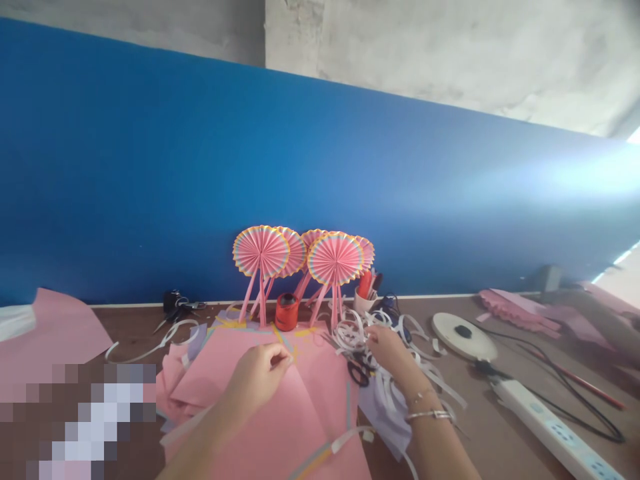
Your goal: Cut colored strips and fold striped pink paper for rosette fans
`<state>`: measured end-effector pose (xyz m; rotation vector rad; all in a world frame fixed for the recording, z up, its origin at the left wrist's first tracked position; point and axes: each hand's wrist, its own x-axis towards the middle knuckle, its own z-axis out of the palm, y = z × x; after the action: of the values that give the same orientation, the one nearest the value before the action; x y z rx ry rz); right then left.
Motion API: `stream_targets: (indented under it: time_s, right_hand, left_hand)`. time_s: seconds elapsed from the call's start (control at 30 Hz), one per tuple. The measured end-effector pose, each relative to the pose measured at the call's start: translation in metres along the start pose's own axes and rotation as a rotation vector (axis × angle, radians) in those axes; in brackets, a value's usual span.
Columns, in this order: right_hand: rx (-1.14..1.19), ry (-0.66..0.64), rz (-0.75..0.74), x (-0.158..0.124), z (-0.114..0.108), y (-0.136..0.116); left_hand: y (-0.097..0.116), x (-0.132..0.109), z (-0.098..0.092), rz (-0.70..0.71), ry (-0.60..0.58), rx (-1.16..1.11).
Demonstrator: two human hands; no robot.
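My left hand (263,373) is closed in a pinch at the upper corner of a pink paper sheet (265,433), which lies over other pink sheets. My right hand (387,347) has its fingers drawn together at a tangle of curled white strips (350,330); what they hold is hidden. Black-handled scissors (358,374) lie partly under the strips, just below that hand. Near the front, a strip with yellow and blue bands (315,461) crosses the pink paper. Several pleated pink paper rosettes (336,259) with striped rims and pink legs lean against the blue panel.
A red round container (287,312) stands before the rosettes, and a cup of pens (365,303) sits behind the strips. At right lie a white disc with a black knob (465,335), a power strip (550,423) and cables. Keys (177,307) rest at left. Another person's arm (600,320) shows far right.
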<state>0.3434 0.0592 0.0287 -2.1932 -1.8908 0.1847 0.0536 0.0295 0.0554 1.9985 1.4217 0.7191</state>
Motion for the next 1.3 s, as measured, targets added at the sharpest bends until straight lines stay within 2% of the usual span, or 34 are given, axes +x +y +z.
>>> stream_targets:
  time_s: [0.3, 0.5, 0.67, 0.87, 1.3]
  right_hand:
    - [-0.104, 0.040, 0.080, 0.002, 0.016, 0.001]
    - [-0.109, 0.060, 0.114, -0.004, 0.011, -0.002]
    - [-0.071, 0.129, 0.046, -0.004, 0.005, -0.004]
    - [-0.021, 0.084, 0.014, -0.002, 0.009, -0.001]
    - [-0.009, 0.107, -0.043, 0.004, 0.011, 0.005]
  left_hand:
    - [-0.003, -0.001, 0.003, 0.008, -0.017, 0.006]
    - [-0.004, 0.000, 0.004, 0.018, -0.007, 0.021]
    - [-0.003, 0.000, 0.003, 0.008, -0.024, 0.003]
    - [-0.003, 0.001, 0.002, 0.004, -0.034, -0.017]
    - [-0.003, 0.000, 0.002, 0.018, -0.032, -0.018]
